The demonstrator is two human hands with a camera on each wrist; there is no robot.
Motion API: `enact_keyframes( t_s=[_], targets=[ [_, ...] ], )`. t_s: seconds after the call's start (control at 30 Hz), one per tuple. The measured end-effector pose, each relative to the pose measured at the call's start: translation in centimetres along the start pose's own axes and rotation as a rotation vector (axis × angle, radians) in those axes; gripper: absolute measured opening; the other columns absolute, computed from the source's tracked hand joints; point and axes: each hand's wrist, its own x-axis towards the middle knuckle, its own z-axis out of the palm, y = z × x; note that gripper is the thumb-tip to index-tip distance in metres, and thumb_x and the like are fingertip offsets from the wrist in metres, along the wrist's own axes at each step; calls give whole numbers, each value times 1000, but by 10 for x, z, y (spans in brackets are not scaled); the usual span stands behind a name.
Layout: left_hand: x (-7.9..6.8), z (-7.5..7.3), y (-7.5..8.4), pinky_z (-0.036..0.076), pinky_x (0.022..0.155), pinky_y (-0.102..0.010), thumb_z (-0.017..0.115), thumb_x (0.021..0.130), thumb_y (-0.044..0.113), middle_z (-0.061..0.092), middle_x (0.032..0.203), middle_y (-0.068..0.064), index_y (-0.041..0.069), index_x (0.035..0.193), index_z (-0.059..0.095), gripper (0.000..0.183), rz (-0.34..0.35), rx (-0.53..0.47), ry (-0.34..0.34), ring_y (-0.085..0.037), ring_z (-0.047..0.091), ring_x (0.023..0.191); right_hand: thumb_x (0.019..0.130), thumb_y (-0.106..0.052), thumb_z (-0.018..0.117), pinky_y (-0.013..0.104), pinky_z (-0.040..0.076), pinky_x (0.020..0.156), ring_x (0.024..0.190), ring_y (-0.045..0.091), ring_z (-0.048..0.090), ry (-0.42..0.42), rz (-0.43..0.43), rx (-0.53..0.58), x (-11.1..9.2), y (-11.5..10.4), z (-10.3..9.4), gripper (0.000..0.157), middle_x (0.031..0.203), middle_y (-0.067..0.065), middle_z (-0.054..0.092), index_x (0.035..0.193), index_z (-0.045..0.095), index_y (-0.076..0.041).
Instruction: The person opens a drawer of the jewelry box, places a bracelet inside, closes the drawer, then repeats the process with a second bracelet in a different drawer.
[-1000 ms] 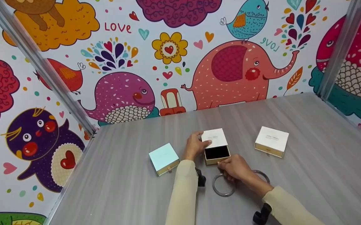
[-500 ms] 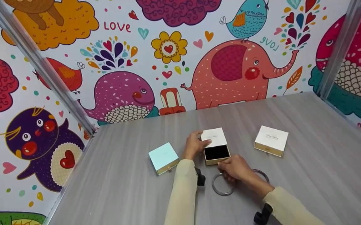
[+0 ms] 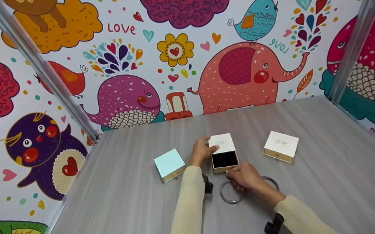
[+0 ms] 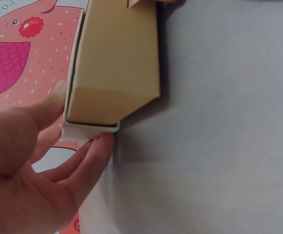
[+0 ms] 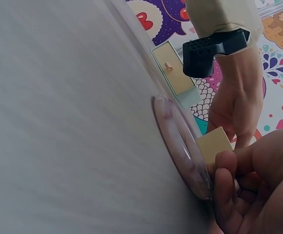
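1 box [image 3: 221, 142], lengthwise, drawer [image 3: 225, 159] toward viewer

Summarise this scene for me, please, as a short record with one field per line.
left hand: grips white sleeve
right hand: pinches at the front of drawer
drawer state: partly out, black inside
closed boxes: turquoise box to the left, white box to the right
rings: grey ring near right hand; second ring partly hidden by right arm
surface: grey table
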Motion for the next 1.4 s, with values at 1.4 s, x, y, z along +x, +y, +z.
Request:
enact_keyframes(
  t_s=[1.4],
  targets=[
    [0,2,-1,45,110,-43,76,89,15,55,147,-17,4,140,57,55,-17,-52,3,-29,52,135,92,-13,66,24,45,39,36,4,48,-18,-62,-67,-4,-2,-3,31,46,-6,51,62,71,-3]
  ],
)
